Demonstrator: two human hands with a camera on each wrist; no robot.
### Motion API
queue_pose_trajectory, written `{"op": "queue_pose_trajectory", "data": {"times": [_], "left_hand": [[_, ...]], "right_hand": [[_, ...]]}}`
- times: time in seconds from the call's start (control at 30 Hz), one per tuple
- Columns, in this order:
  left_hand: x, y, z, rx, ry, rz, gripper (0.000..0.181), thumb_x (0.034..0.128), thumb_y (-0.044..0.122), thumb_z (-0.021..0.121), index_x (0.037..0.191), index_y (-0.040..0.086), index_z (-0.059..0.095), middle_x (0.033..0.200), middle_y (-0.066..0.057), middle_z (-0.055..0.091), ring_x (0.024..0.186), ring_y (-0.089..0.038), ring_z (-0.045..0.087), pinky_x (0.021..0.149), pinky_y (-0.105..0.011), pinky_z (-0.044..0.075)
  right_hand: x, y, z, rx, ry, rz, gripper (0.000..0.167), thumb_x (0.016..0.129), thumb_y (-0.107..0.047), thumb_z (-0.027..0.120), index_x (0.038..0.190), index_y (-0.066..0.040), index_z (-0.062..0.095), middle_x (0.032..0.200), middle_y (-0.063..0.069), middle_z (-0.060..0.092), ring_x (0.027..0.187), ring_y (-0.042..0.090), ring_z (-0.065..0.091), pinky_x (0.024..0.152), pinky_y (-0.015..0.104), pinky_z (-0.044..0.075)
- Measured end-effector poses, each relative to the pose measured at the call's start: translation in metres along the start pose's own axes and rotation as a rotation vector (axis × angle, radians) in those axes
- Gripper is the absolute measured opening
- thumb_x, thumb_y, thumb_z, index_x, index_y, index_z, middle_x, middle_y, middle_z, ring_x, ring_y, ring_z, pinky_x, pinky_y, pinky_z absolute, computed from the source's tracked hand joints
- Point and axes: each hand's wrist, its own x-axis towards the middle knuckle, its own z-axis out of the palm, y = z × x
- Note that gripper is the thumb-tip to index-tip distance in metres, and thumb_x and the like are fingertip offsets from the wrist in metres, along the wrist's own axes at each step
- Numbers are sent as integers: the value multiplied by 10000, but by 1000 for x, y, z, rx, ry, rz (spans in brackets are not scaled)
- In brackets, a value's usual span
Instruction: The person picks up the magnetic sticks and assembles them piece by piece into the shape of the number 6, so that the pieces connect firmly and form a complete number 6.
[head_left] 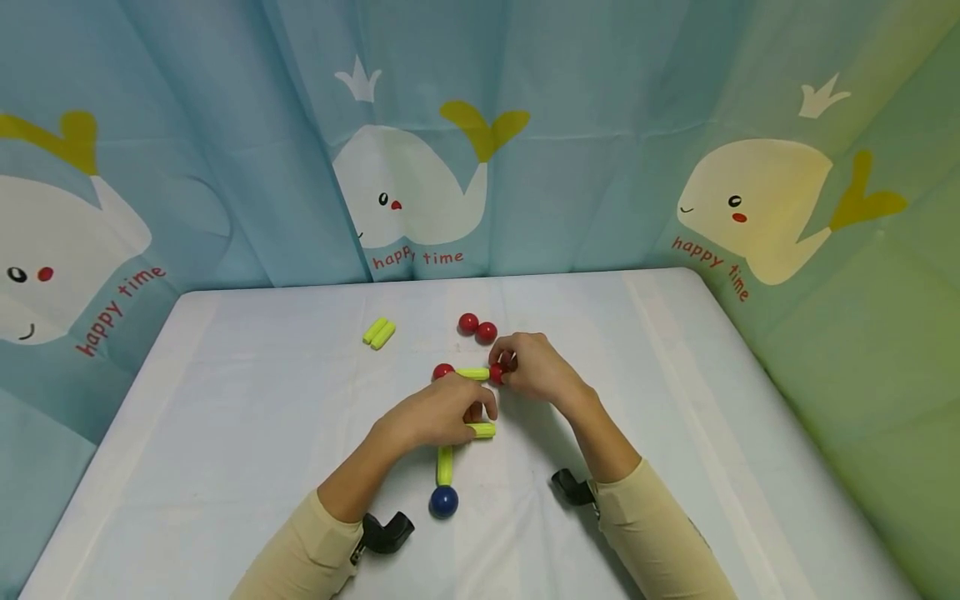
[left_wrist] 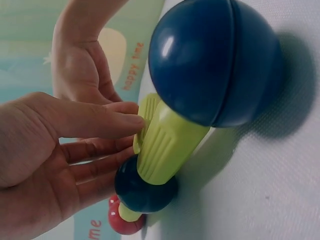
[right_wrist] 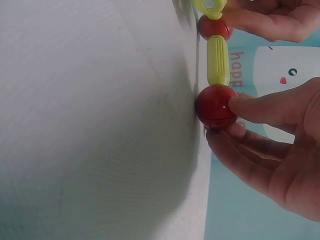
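Note:
My left hand (head_left: 442, 410) pinches a yellow-green rod (head_left: 483, 430), its thumb against the ribbed side in the left wrist view. Beneath that hand a dark blue ball (left_wrist: 145, 185) is joined to a second yellow-green rod (head_left: 445, 465), which ends in a nearer blue ball (head_left: 443, 502); the head view hides the first ball. My right hand (head_left: 542, 367) grips a red ball (right_wrist: 216, 106) between thumb and fingers. This ball meets one end of another yellow-green rod (right_wrist: 218, 60), and a second red ball (head_left: 443, 372) sits at its other end, partly behind the left hand.
Two loose red balls (head_left: 477, 327) lie farther back on the white table (head_left: 225, 467). A pair of yellow-green rods (head_left: 379, 332) lies side by side at the back left. Behind the table hangs a whale-print curtain (head_left: 585, 150).

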Motion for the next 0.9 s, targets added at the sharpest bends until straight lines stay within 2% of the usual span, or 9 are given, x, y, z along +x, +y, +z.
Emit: {"op": "queue_pose_trajectory", "data": {"times": [0.2,0.37,0.47,0.6,0.77,0.9], "left_hand": [[2,-10,-4,-59,44,55,200,883,-20,705,1033,98,761,840,0,672,794,-127,596,737,-247,513],[4,-20,-11,-93,120,53,171,914,-3,690,1038,92,757,799,31,646,766,-122,585,706,-241,505],[4,-27,-16,-116,183,-5,173,928,16,699,1074,95,749,792,21,638,734,-138,578,665,-247,496],[2,-41,-24,-110,311,-127,185,944,70,708,1126,94,733,820,-3,644,730,-160,572,645,-267,490],[-5,-67,-34,-70,496,-247,238,934,68,707,1171,65,727,928,-70,668,826,-219,599,745,-338,510],[-13,-84,-41,-67,611,-328,289,907,39,699,1196,31,719,1016,-152,664,913,-294,616,832,-419,516]], "right_hand": [[-1,0,-1,-13,21,-13,173,851,43,727,971,-82,739,859,84,682,807,210,583,657,285,487],[-1,1,-1,-21,25,-15,177,852,43,725,973,-84,741,866,81,684,816,211,585,677,291,491],[-1,1,-1,-22,26,-14,170,851,35,739,973,-83,744,864,82,682,820,214,583,689,299,487],[0,0,0,-24,24,-8,164,857,16,753,983,-88,747,873,78,678,831,217,581,706,306,491],[0,-2,0,-19,10,7,170,872,12,749,1006,-93,746,898,66,678,854,221,582,718,302,508],[0,-2,1,-16,-3,17,177,879,16,740,1018,-94,744,910,63,682,859,223,583,716,297,515]]}}
